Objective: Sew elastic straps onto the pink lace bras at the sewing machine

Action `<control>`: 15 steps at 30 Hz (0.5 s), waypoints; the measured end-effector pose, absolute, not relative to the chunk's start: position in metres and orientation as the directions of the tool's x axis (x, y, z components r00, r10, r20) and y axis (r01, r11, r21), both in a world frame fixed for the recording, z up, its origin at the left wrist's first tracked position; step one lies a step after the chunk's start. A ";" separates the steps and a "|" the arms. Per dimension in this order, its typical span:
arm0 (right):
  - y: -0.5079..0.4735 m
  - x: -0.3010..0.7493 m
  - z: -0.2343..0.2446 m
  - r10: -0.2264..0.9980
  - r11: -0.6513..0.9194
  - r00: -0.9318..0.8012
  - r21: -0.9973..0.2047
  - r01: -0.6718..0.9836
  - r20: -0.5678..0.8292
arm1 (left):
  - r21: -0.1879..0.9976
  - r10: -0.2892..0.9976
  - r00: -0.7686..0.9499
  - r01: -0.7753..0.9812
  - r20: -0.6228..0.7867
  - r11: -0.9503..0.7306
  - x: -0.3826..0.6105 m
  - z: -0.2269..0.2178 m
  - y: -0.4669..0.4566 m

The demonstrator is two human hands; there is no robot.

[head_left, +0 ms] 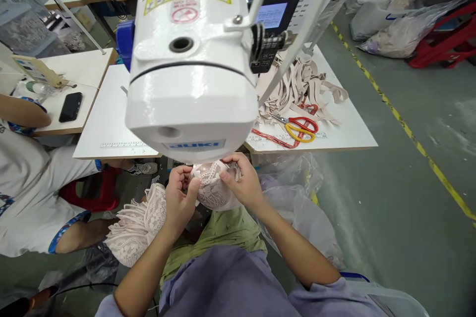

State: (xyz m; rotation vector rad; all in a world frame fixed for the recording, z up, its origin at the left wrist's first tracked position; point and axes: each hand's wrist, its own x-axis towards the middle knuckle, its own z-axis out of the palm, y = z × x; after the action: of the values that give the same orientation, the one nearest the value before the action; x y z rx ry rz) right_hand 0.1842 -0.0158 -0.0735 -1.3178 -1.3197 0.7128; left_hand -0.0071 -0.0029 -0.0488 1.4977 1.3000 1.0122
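Both my hands hold a pale pink lace piece (pixel 211 189) just below the front of a white sewing machine head (pixel 191 64). My left hand (pixel 180 198) pinches the lace's left edge with thumb and fingers closed. On the right edge, my right hand (pixel 241 183) has its fingers curled over the lace. A pile of more lace pieces (pixel 136 228) rests beside my left forearm, above my lap.
The white table (pixel 345 131) carries beige elastic strips (pixel 297 89), red-and-yellow scissors (pixel 299 126) and a control panel (pixel 277 20). A seated person (pixel 33 193) is at the left by a table with a black phone (pixel 70 106). Plastic bags (pixel 297 203) hang at my right.
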 end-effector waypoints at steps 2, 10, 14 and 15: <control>-0.016 0.184 -0.071 0.939 0.211 0.208 -0.936 0.280 0.274 | 0.962 0.992 0.114 0.261 0.058 -0.086 -0.007 -0.049 -0.004; -0.011 0.176 -0.060 0.979 0.053 0.198 -0.998 0.020 0.056 | 0.953 0.995 0.074 0.291 0.065 -0.084 -0.004 -0.044 -0.008; -0.024 0.183 -0.060 0.993 -0.104 0.030 -0.977 -0.188 -0.111 | 0.968 0.993 0.107 0.240 0.053 -0.077 -0.008 -0.045 -0.024; -0.031 0.186 -0.061 0.990 -0.136 0.003 -0.970 -0.200 -0.140 | 0.977 0.991 0.130 0.206 0.030 -0.056 -0.009 -0.046 -0.030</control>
State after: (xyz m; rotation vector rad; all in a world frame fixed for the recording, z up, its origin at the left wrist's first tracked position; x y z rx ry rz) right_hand 0.1857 -0.0308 -0.0606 -1.1658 -0.9779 1.3851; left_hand -0.0091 -0.0297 -0.0455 1.4518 1.2438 1.0388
